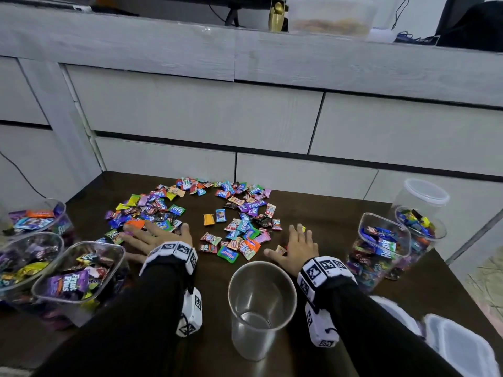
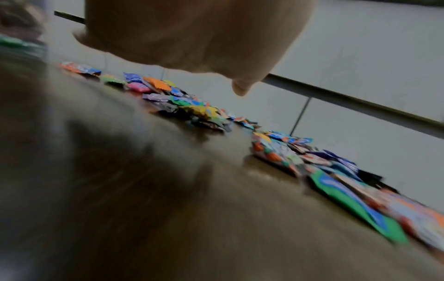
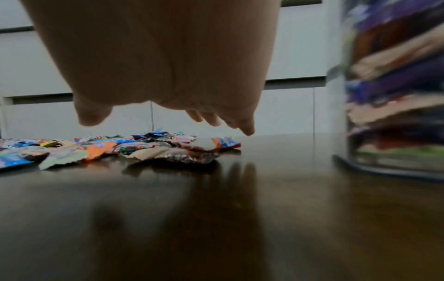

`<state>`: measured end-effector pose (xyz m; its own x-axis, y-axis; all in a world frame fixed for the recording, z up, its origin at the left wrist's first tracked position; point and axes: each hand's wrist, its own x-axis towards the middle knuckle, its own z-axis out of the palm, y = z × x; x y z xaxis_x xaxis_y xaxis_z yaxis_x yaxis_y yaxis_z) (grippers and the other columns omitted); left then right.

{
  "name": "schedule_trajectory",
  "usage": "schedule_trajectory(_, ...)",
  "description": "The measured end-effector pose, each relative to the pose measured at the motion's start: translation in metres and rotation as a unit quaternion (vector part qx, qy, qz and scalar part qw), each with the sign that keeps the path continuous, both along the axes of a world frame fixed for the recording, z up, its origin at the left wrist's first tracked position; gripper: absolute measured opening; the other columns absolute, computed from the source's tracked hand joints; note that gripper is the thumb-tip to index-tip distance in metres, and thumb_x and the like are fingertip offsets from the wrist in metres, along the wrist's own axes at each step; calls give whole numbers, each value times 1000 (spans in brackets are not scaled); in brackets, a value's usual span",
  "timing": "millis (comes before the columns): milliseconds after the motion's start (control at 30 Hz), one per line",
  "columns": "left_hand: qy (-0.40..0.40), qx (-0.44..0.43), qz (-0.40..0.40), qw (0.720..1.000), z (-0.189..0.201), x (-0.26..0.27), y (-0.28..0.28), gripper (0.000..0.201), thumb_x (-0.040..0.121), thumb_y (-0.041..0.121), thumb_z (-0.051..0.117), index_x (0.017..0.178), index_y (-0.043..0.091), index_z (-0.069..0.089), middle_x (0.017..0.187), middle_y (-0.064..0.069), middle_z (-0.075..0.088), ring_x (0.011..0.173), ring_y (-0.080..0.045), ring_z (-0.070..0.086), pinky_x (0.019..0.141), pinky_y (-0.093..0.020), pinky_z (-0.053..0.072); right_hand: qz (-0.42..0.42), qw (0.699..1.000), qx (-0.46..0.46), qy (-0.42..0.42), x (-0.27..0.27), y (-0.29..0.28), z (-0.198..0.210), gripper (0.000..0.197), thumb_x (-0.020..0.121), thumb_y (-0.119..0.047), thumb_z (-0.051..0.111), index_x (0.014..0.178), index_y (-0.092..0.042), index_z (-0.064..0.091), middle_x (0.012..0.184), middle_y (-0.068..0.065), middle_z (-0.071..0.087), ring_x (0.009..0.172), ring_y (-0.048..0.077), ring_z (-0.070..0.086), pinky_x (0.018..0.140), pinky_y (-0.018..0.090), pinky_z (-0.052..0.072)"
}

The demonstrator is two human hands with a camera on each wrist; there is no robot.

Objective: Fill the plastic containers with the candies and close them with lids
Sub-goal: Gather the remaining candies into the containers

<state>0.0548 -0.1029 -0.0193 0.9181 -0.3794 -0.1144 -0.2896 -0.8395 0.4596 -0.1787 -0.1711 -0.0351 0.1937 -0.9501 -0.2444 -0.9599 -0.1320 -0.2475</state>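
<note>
Where the dark table [image 1: 321, 213] carries everything, largest first: spread of loose candies [image 1: 217, 213] across the far middle, in two clumps with a gap between, the bigger toward the left and back, the other right of centre. Filled containers flanking it: three on the left [image 1: 79, 268], two on the right [image 1: 381, 248], all lidless, plus a clear tub with its lid on [image 1: 420, 194] behind the right pair. White lids [image 1: 460, 346] stacked at the near right corner. At the near edge, between the two forearms, one empty round container [image 1: 262, 306], mouth up.

Then the hands. Left hand [image 1: 160, 238] flat and spread, palm down, fingers [image 1: 130, 236] lying out leftward over the near rim of the left clump, touching wrappers there; gripping nothing. Right hand [image 1: 299, 247] likewise flat and released, fingers straight and pointing away, thumb out toward the centre, a single candy [image 1: 280, 250] just beside the thumb; from the right wrist view, fingertips [image 3: 247, 131] hanging just above the wood, nothing pinched.

Deciding relation, as a judgement: candies lying ahead of and between both sets of fingers, empty container behind the wrists and nearer the right one. So probably a sweep inward and back toward the body, gathering a handful, then a drop into that open mouth. Left hand closer to the denser clump; right hand closer to the container. Risk: knocking the tall, light container over with a forearm.
</note>
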Motion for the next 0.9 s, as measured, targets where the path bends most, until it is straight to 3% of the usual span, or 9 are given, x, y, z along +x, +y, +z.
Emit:
schedule_trajectory(133, 5, 2, 50, 999, -2, 25, -21, 103, 87, 64, 56, 156, 12, 0, 160, -23, -14, 148, -38, -10, 119, -59, 3, 19, 1000, -1, 20, 15, -24, -6, 105, 79, -78, 42, 153, -17, 0, 161, 6, -8, 147, 32, -5, 118, 50, 6)
schedule_trajectory(267, 25, 0, 129, 991, -1, 45, -24, 103, 87, 63, 56, 156, 10, 0, 159, -25, -13, 148, -38, -12, 119, -53, -3, 22, 1000, 2, 15, 24, -40, -10, 104, 79, -77, 43, 153, -16, 3, 161, 6, -4, 147, 32, -4, 118, 50, 5)
schedule_trajectory(400, 106, -68, 111, 986, -9, 63, -23, 83, 97, 41, 49, 154, 0, 4, 159, -28, -7, 147, -44, -6, 120, -56, -3, 23, 999, 7, 32, 27, -51, -13, 103, 79, -78, 43, 152, -17, 4, 161, 7, -2, 147, 32, -3, 118, 51, 5)
schedule_trajectory(467, 97, -16, 108, 989, -10, 61, -28, 89, 97, 52, 46, 154, -1, 1, 159, -29, -6, 146, -48, -4, 118, -58, 0, 27, 999, 9, 24, 27, -55, -12, 101, 81, -75, 43, 152, -17, 3, 161, 7, -1, 147, 31, -2, 119, 50, 5)
schedule_trajectory(533, 96, 16, 80, 992, -9, 61, -33, 92, 96, 56, 45, 154, 1, 1, 159, -28, -7, 146, -47, -6, 119, -58, -1, 37, 999, 5, 6, 28, -58, -12, 99, 83, -73, 44, 152, -16, 3, 161, 7, -1, 147, 30, -1, 119, 49, 6)
schedule_trajectory(600, 120, 3, 16, 993, -12, 69, -37, 86, 97, 45, 50, 154, 1, 3, 160, -25, -8, 148, -42, -6, 120, -55, 0, 60, 998, 2, -13, 33, -59, -10, 100, 82, -73, 45, 152, -15, 4, 161, 8, -1, 147, 30, 0, 119, 48, 6)
schedule_trajectory(733, 118, -15, -103, 988, -23, 56, -57, 76, 96, 33, 54, 152, -2, 16, 160, -24, 10, 148, -41, 9, 120, -52, 15, 133, 991, 9, -14, 53, -56, -7, 106, 78, -77, 44, 152, -14, 2, 161, 8, -3, 147, 30, -2, 119, 48, 6)
schedule_trajectory(900, 69, 21, -228, 971, -31, 11, -76, 74, 102, 40, 41, 154, 2, 2, 163, -15, -8, 150, -28, -8, 121, -49, 4, 206, 979, 1, 13, 75, -47, -11, 119, 68, -83, 49, 151, -22, -10, 159, 3, -15, 146, 32, -12, 118, 52, 2)
